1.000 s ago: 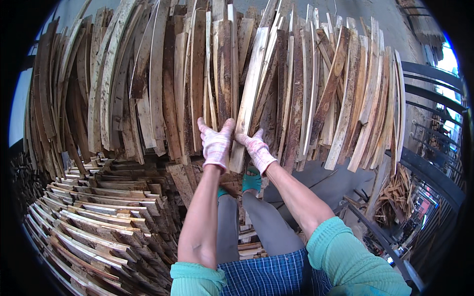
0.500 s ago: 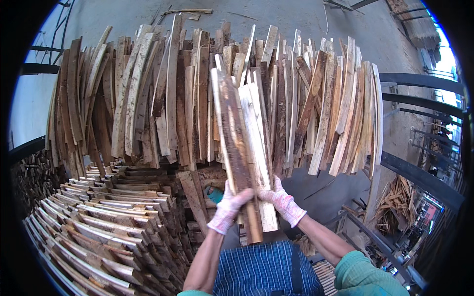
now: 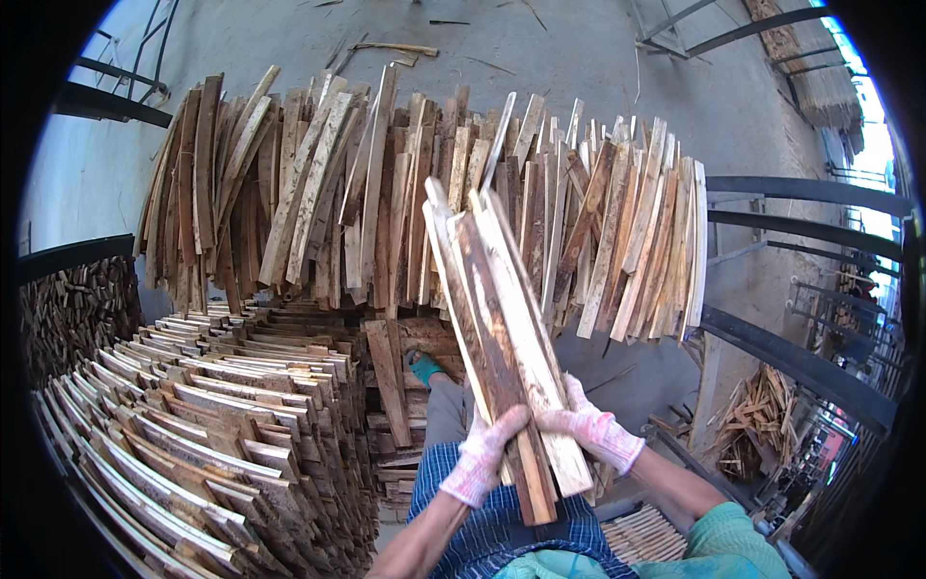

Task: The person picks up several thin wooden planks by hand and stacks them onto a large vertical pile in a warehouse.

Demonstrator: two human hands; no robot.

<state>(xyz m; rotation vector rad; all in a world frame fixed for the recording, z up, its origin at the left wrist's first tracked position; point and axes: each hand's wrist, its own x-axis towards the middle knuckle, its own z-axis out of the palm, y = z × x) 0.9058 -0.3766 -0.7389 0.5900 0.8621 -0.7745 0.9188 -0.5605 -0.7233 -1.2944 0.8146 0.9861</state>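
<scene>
Grey floor [image 3: 550, 58] stretches past the plank row [image 3: 371, 212], whose near edge the held strips [image 3: 499, 347] overlap in view. Pale with bark-brown patches, they slant above the apron [image 3: 434, 475]; left hand [image 3: 485, 454] and right hand [image 3: 593, 427] pinch their near ends, thumbs on top, other fingers partly hidden.

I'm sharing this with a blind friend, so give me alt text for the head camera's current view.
A person's gloved left hand and gloved right hand grip a small bundle of rough wooden strips, its near end over a blue checked garment. Beyond lies a long row of similar strips; a layered wood stack stands at lower left.
</scene>
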